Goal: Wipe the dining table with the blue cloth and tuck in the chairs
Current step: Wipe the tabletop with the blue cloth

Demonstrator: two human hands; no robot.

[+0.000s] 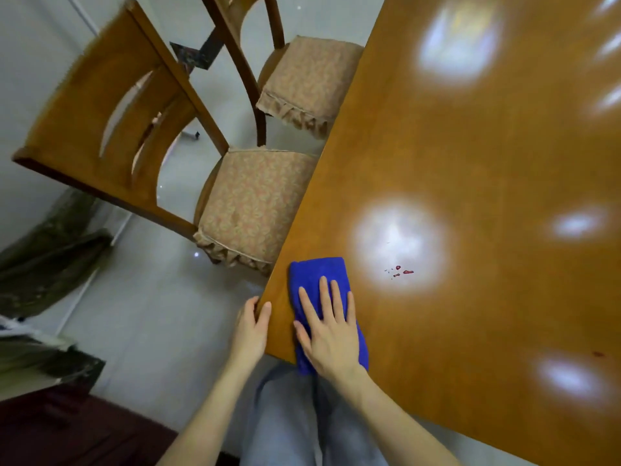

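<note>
The glossy wooden dining table (pixel 470 163) fills the right of the head view. A folded blue cloth (pixel 316 274) lies near its near-left corner. My right hand (pixel 327 331) presses flat on the cloth, fingers spread. My left hand (pixel 250 326) grips the table's left edge at the corner, thumb on top. Small red spots (pixel 401 270) sit on the tabletop to the right of the cloth. Two wooden chairs with patterned seat cushions stand along the left edge: the near chair (pixel 248 206) and the far chair (pixel 305 82), both pulled partly out.
A small dark red mark (pixel 597 354) lies on the table at the right. Pale tiled floor (pixel 144 307) spreads left of the table. Dark furniture (pixel 67 428) sits at the lower left. My legs in grey trousers (pixel 285 418) stand at the table's near edge.
</note>
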